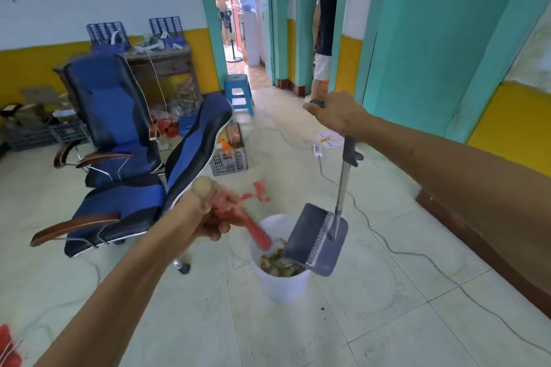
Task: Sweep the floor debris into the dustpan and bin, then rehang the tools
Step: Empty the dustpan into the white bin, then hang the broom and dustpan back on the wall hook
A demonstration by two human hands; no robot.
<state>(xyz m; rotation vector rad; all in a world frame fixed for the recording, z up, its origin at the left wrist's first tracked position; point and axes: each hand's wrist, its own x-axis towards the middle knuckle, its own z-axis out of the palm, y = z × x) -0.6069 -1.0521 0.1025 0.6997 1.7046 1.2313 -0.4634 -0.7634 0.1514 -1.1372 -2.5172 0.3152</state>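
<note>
R hand (pixel 337 115) clamped on dustpan (pixel 317 237) pole, pan tipped over white bin (pixel 281 280), debris inside. L hand (pixel 216 217) gripping red broom handle (pixel 258 234), tip in bin. Rehang prob still left.

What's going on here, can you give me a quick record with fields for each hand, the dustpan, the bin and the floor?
left hand: gripping a red-handled tool, its far end dipping into the bin
right hand: gripping the top of the dustpan's long handle
dustpan: grey, tilted over the bin's rim, comb teeth showing
bin: white bucket standing on the tiled floor, debris inside
floor: pale tiles, a grey cable running across, red scraps lying beyond the bin
stage: emptying into the bin; tools not yet rehung
</note>
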